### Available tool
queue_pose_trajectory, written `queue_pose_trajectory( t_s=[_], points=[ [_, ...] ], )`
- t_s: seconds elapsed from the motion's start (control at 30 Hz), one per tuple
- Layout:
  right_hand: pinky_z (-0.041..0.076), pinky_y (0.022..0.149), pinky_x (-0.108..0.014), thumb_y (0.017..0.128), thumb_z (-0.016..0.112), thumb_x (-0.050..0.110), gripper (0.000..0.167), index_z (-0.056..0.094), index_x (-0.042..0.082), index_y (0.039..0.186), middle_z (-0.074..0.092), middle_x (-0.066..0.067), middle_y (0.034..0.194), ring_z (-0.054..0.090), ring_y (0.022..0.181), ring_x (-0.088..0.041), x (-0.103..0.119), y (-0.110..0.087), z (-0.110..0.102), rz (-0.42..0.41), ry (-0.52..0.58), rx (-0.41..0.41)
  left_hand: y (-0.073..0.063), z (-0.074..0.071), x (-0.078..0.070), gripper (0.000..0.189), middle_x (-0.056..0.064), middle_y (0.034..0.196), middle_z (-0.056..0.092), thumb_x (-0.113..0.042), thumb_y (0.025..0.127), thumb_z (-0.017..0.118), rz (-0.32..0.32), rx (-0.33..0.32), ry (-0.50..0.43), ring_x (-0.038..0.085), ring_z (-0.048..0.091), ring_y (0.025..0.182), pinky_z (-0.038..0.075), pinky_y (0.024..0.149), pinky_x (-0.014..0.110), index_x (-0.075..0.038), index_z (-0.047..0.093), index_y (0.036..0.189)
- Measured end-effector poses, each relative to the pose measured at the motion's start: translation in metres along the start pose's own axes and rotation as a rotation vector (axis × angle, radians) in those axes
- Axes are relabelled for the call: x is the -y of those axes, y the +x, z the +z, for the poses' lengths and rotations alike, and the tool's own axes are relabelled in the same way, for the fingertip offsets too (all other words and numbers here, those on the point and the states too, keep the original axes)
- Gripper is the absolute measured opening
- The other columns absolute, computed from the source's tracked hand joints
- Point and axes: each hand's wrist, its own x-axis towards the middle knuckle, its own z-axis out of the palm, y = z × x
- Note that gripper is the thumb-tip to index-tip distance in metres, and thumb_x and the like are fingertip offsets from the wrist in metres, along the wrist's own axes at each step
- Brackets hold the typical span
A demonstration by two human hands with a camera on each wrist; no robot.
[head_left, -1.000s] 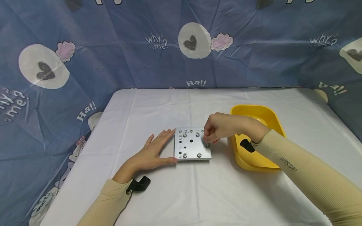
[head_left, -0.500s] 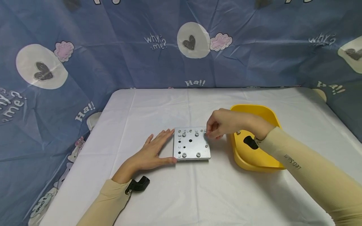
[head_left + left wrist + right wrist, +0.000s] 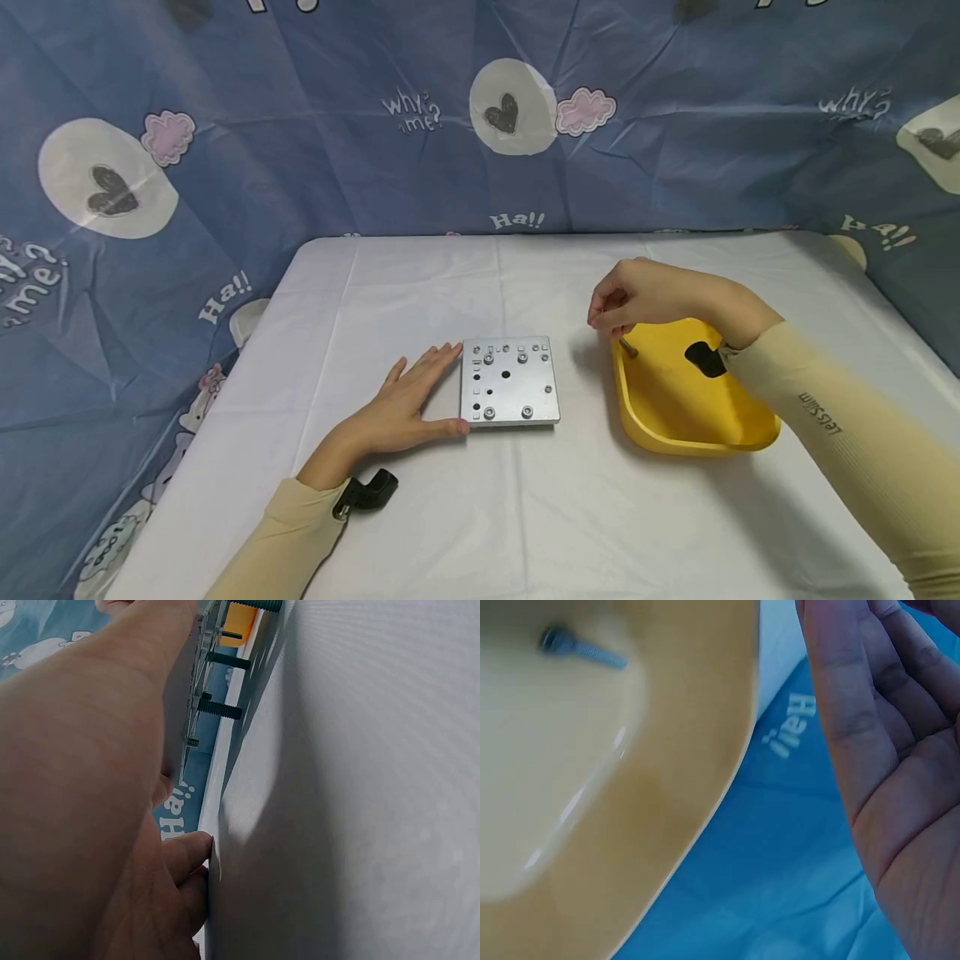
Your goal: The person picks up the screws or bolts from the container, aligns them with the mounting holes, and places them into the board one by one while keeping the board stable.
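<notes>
A square metal plate (image 3: 516,393) with holes lies on the table. Several socket-head bolts (image 3: 527,412) and smaller screws sit in it. In the left wrist view, threaded shanks (image 3: 219,709) stick out from its underside above the cloth. My left hand (image 3: 401,412) is spread flat, thumb and fingertips touching the plate's left edge. My right hand (image 3: 652,292) hovers over the left rim of a yellow bin (image 3: 693,447), fingers loosely bent, no object showing in them; the right wrist view cuts off its fingertips. One bolt (image 3: 589,652) lies inside the bin.
A white cloth (image 3: 420,533) covers the table. Behind it hangs a blue printed curtain (image 3: 337,150). Black camera mounts are strapped at both wrists (image 3: 372,489). The bin stands to the right of the plate.
My right hand has left the plate's right side and moved right and back to the bin, uncovering a small screw in the plate. My left hand and the plate stay put.
</notes>
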Motion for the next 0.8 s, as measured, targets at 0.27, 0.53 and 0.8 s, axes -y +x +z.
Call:
queue_pose_trajectory(
  t_s=[0.27, 0.53, 0.8],
  points=[
    [0.068, 0.079, -0.032, 0.104, 0.073, 0.021, 0.023, 0.076, 0.004, 0.090, 0.077, -0.005, 0.083, 0.076, 0.082, -0.020, -0.028, -0.012, -0.010, 0.067, 0.024, -0.026, 0.001, 0.001, -0.001, 0.113, 0.010, 0.180, 0.021, -0.063, 0.089, 0.080, -0.001, 0.000, 0.002, 0.036, 0.016, 0.169, 0.001, 0.134, 0.070, -0.027, 0.016, 0.174],
    [0.067, 0.078, -0.032, 0.103, 0.069, 0.018, 0.019, 0.074, 0.001, 0.098, 0.079, -0.009, 0.089, 0.078, 0.083, -0.022, -0.055, -0.017, -0.009, 0.163, -0.004, 0.016, 0.000, 0.000, 0.001, 0.113, 0.010, 0.181, 0.020, -0.064, 0.089, 0.080, -0.002, 0.001, 0.006, 0.036, 0.015, 0.169, 0.000, 0.134, 0.070, -0.027, 0.016, 0.174],
    [0.067, 0.077, -0.036, 0.099, 0.078, 0.026, 0.028, 0.076, 0.000, 0.107, 0.080, -0.006, 0.089, 0.076, 0.078, -0.016, -0.074, -0.011, 0.004, 0.208, -0.057, 0.080, 0.001, 0.002, 0.003, 0.113, 0.011, 0.181, 0.020, -0.064, 0.089, 0.080, 0.005, -0.001, 0.002, 0.037, 0.015, 0.169, 0.000, 0.134, 0.070, -0.027, 0.016, 0.175]
  ],
)
